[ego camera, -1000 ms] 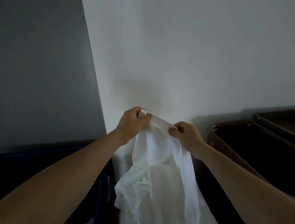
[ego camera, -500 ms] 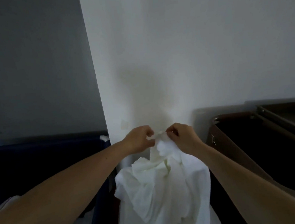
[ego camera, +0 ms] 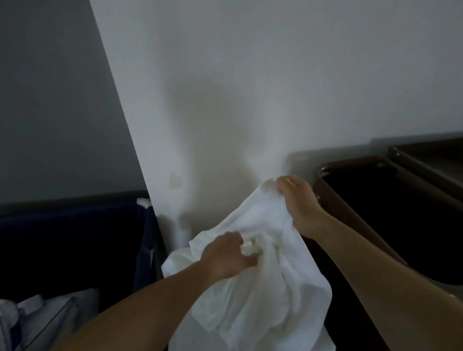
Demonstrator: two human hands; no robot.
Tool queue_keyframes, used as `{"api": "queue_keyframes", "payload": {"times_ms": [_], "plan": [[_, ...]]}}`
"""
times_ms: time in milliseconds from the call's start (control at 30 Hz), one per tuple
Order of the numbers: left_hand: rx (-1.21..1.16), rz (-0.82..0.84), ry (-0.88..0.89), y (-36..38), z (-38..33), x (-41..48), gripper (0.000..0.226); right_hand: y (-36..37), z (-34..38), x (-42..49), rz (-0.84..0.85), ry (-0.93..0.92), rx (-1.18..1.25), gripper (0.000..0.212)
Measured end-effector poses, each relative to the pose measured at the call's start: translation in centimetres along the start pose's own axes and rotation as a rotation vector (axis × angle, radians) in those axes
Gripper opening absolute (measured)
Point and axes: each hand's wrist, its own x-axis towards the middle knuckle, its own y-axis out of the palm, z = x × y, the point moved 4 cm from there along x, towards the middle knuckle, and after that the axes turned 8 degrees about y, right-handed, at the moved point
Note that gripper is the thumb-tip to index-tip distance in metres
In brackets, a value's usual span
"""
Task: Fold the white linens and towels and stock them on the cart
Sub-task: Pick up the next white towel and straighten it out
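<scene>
Two hands (ego camera: 226,255) (ego camera: 300,205); one white linen (ego camera: 264,312)

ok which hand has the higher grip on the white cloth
The right hand, pinching the white cloth at its top corner; the left hand grips a bunch lower down.

We see a plain white cloth (ego camera: 263,298) with no print, shaded greyish in its folds. Behind it the wall (ego camera: 298,57) is off-white and unpatterned, apart from one small yellowish-beige patch (ego camera: 175,179) low down. To the left we find a darker, flat grey panel (ego camera: 35,94). Below that, the left bin (ego camera: 148,233) is deep navy, nearly black in shadow. The laundry (ego camera: 55,316) in it looks pale grey-white to us, edged with thin dark piping. The right bin (ego camera: 352,162) has a brown rim and a black inside.
</scene>
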Motion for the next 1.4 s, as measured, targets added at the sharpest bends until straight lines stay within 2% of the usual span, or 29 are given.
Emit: {"api": "queue_keyframes", "payload": {"times_ms": [67, 133, 167, 233, 300, 400, 467, 533, 600, 667, 733, 767, 800, 900, 933, 967, 1033, 1100, 1233, 1300, 1400], "plan": [[-0.097, -0.254, 0.003, -2.7, 0.1, 0.5, 0.076, -0.2, 0.1, 0.0, 0.078, -0.015, -0.048, 0.029], [-0.163, -0.355, 0.096, -5.3, -0.3, 0.8, 0.084, 0.2, 0.2, -0.4, 0.199, -0.055, -0.172, 0.024], [-0.193, -0.326, 0.170, -6.1, -0.8, 1.1, 0.081, 0.6, 0.5, -0.5, 0.240, -0.081, -0.244, 0.027], [-0.260, -0.191, 0.303, -6.8, -1.8, 1.3, 0.053, 0.9, 1.2, -0.7, 0.237, -0.145, -0.327, 0.017], [-0.322, -0.146, 0.291, -7.2, -1.7, 1.2, 0.030, 0.8, 2.6, -0.9, 0.207, -0.201, -0.262, 0.016], [-0.426, -0.151, 0.177, -8.1, -0.1, 1.1, 0.031, -0.5, 5.0, -1.0, 0.128, -0.257, -0.062, 0.014], [-0.418, -0.096, 0.140, -8.5, 1.0, 0.6, 0.030, -1.7, 6.8, -0.9, 0.070, -0.293, 0.059, 0.018], [-0.413, -0.058, 0.108, -8.9, 1.7, 0.0, 0.029, -2.6, 8.4, -0.7, 0.002, -0.329, 0.118, 0.013], [-0.504, -0.154, 0.088, -10.3, 1.7, -0.1, 0.031, -3.0, 9.1, -0.4, -0.068, -0.345, 0.046, 0.010], [-0.545, -0.330, 0.095, -13.0, 0.8, 0.0, 0.029, -2.8, 8.9, -0.2, -0.072, -0.309, -0.181, 0.029], [-0.435, -0.426, 0.176, -16.2, -0.8, -0.1, 0.024, -1.8, 8.1, -0.4, 0.040, -0.262, -0.388, 0.049], [-0.365, -0.420, 0.242, -17.5, -1.9, -0.2, 0.020, -1.1, 7.8, -0.8, 0.118, -0.258, -0.427, 0.050], [-0.311, -0.398, 0.308, -18.6, -2.9, -0.3, 0.017, -0.2, 7.7, -1.1, 0.188, -0.262, -0.449, 0.044], [-0.226, -0.378, 0.417, -19.7, -4.5, -0.4, 0.017, 2.1, 7.3, -2.4, 0.375, -0.252, -0.545, 0.006], [-0.223, -0.386, 0.424, -19.7, -4.6, -0.5, 0.018, 2.5, 7.1, -2.8, 0.409, -0.240, -0.575, 0.006], [-0.240, -0.391, 0.413, -19.5, -4.5, -0.5, 0.019, 2.7, 7.0, -3.0, 0.416, -0.233, -0.593, 0.015], [-0.321, -0.365, 0.342, -18.7, -3.6, -0.6, 0.020, 2.5, 7.4, -3.2, 0.368, -0.275, -0.605, 0.023], [-0.403, -0.284, 0.261, -17.4, -2.2, -0.9, 0.021, 1.8, 8.9, -3.0, 0.227, -0.400, -0.617, 0.023], [-0.519, -0.095, 0.159, -14.1, 1.5, -2.0, 0.035, -1.0, 12.3, -2.0, -0.047, -0.457, -0.317, 0.019], [-0.533, -0.142, 0.108, -13.7, 3.3, -2.3, 0.041, -1.8, 12.6, -1.4, -0.091, -0.439, -0.281, 0.019], [-0.585, -0.279, 0.054, -14.8, 4.6, -2.0, 0.046, -1.7, 11.0, -0.7, -0.080, -0.376, -0.405, 0.023]]}}
